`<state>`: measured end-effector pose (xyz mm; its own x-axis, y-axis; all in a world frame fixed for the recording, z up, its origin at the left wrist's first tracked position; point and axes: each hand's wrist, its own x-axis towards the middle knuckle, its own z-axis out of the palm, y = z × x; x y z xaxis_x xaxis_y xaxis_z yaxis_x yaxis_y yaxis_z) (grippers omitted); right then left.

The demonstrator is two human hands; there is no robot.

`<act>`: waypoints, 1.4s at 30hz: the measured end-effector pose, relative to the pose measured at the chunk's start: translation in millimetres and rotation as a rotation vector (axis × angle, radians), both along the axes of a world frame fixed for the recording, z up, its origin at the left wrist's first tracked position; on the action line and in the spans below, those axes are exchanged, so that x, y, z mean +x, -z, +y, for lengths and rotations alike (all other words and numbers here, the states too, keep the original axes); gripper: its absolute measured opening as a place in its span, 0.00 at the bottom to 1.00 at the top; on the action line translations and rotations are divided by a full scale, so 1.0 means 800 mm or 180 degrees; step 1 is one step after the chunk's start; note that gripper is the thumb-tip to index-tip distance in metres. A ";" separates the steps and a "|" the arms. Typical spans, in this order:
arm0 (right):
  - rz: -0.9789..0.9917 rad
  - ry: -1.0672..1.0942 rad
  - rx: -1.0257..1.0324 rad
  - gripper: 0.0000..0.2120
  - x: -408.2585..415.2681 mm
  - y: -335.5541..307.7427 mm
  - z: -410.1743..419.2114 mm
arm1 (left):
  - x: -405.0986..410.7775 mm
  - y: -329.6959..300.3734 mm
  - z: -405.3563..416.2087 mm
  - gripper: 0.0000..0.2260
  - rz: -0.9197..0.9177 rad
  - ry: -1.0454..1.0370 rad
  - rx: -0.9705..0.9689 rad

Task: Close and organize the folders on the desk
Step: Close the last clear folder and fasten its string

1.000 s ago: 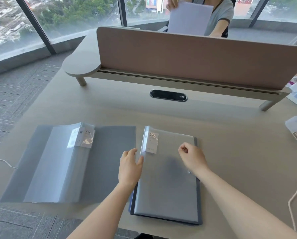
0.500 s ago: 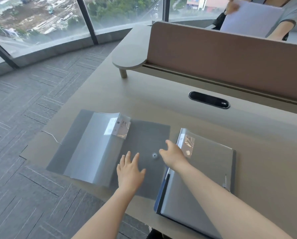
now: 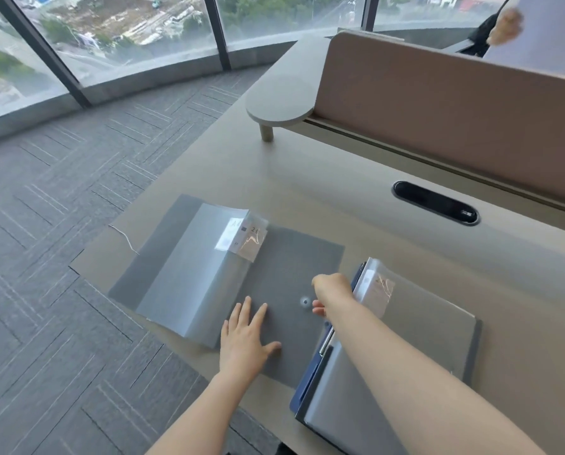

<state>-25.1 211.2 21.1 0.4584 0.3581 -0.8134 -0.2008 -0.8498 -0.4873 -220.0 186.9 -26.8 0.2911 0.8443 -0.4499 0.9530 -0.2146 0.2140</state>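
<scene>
An open grey folder (image 3: 294,257) lies flat near the desk's left edge. Its clear sleeves (image 3: 192,277) with a white label are folded over to the left half. My left hand (image 3: 245,343) rests flat, fingers spread, on the right cover. My right hand (image 3: 332,293) is at that cover's right edge beside a round snap (image 3: 305,302), its fingers and thumb curled on the edge. To the right, a closed grey folder (image 3: 422,339) lies on top of a blue one (image 3: 302,389), partly under my right forearm.
A tan divider panel (image 3: 455,119) and a raised shelf (image 3: 281,100) run along the back of the desk (image 3: 373,224). A black cable slot (image 3: 435,203) sits behind the folders. Across the divider, a person holds a sheet of paper (image 3: 547,34). A thin white cord (image 3: 123,236) lies at the desk's left edge.
Both hands left the closed folder on the right and moved to the open one. The left hand now lies flat on its right cover, and the right hand reached the cover's edge. The view turned left.
</scene>
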 end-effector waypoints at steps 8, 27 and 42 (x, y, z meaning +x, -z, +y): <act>0.0367 0.0312 0.0189 0.04 -0.006 0.002 0.010 | 0.000 0.000 0.008 0.38 0.0069 -0.0064 -0.0013; -0.0875 -0.0586 0.0485 0.07 0.000 0.031 0.024 | -0.022 -0.007 0.050 0.25 -0.0397 0.0051 0.0258; -0.0407 0.0454 0.1778 0.15 0.000 -0.015 0.079 | -0.070 -0.066 0.179 0.40 -0.1543 -0.1317 0.0479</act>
<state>-25.2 274.3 32.9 0.6156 0.6438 -0.4545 -0.2045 -0.4264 -0.8811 -276.3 330.2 25.9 0.0688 0.9737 -0.2174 0.7663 0.0879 0.6364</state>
